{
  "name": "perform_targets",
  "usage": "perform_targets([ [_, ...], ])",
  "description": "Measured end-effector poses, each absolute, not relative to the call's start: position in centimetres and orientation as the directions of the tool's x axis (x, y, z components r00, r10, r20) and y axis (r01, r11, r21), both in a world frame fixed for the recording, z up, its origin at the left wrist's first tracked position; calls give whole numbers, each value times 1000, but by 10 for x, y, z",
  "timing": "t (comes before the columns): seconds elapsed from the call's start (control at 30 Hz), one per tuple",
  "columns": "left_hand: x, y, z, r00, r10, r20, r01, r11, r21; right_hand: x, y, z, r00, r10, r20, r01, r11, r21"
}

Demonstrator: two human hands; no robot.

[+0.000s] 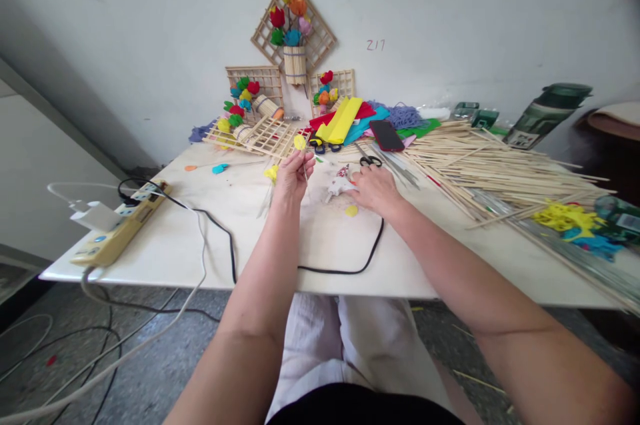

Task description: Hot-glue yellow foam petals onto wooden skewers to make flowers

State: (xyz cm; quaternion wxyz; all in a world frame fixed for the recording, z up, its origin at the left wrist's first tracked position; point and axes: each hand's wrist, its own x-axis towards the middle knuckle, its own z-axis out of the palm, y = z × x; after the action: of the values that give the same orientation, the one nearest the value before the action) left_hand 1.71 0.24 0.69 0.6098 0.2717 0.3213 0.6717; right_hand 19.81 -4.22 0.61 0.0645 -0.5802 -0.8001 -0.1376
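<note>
**Q:** Start at the near edge. What is closest?

**Me:** The front edge of the table (165,258). Just behind it the black cord (345,270) loops toward my right wrist. 1 power strip (120,228) sits at the left corner, close to the drop.

**Q:** And the hands?

**Me:** My left hand (294,177) is pinched around a thin stick (303,159), held upright above the tabletop, with a yellow petal (299,142) at its tip. My right hand (376,190) lies palm down with its fingertips at the glue gun (339,186). I cannot tell whether they have closed on it. 1 yellow scrap (351,211) lies just in front of the gun.

**Q:** Any handling note?

**Me:** This is a judgement. The stick is slender, so I would pinch it low, hold the wrist steady and turn the petal toward the gun. The nozzle is probably hot, so fingers belong well back from it. The cord slack is best kept off my forearm.

**Q:** How much room is there?

**Me:** There is open tabletop between the cord and my hands, and more to the left toward the strip. The right is crowded. The bamboo sticks (490,171) fan out near my forearm, and cut felt shapes (565,217) lie by the right edge. Beyond the hands are scissors (370,160), a phone (386,135), felt sheets (343,119) and lattice frames (260,135) along the wall. 1 more frame, the wall frame (294,25), hangs above them.
</note>
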Motion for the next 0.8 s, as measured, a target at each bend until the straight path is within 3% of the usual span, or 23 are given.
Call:
perform_targets([
  [0.07, 17, 4, 6, -109, 994, -33, -641, -45, 766, 203, -42, 12, -414, 871, 266, 910, 383, 161],
  [0.17, 17, 5, 5, -101, 994, -38, -627, -34, 778, 209, -41, 16, -567, 808, 158, 824, 557, 108],
  [0.3, 18, 6, 3, -84, 996, -31, -611, -27, 791, 211, -41, 18, -674, 735, 73, 738, 672, 58],
  [0.53, 20, 4, 2, -52, 999, -8, -608, -26, 793, 201, -47, 20, -673, 738, -53, 737, 675, 39],
  [0.8, 23, 2, 3, -35, 999, -38, -589, 10, 808, 202, -44, 16, -659, 751, -32, 751, 660, 6],
])
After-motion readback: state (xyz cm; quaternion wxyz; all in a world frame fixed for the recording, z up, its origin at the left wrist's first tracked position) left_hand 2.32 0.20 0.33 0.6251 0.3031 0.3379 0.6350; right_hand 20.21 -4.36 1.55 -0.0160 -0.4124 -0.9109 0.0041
